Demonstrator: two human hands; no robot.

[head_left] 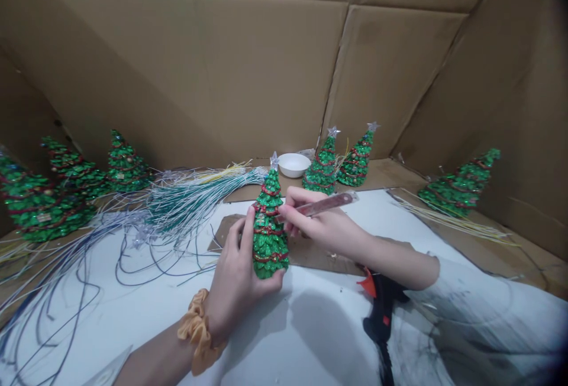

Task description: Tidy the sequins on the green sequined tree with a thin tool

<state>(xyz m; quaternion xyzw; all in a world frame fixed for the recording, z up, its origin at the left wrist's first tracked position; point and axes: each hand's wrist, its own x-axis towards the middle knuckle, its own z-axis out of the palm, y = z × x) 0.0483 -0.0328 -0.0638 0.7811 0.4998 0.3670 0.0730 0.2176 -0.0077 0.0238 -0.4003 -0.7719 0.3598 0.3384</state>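
A small green glittery Christmas tree [270, 238] with red garlands and a clear star on top stands upright in front of me. My left hand [242, 261], with an orange scrunchie [198, 333] at the wrist, wraps around its left side and base. In my right hand [310, 211] is a slim flat tool with a reddish-brown handle [335, 201], pinched between the fingers. Its tip reaches the tree's right side around mid-height; whether it touches is hard to tell. Below the right forearm lies a black glue gun [379, 315] with an orange trigger.
More decorated trees stand at left [42, 208], behind [322, 167] and at right [464, 185]. Bundled green and white wires [190, 199] and loose blue wires [80, 279] spread over the left side. A white bowl [293, 164] sits near the cardboard wall [266, 72]. Yellowish wires [452, 217] lie right.
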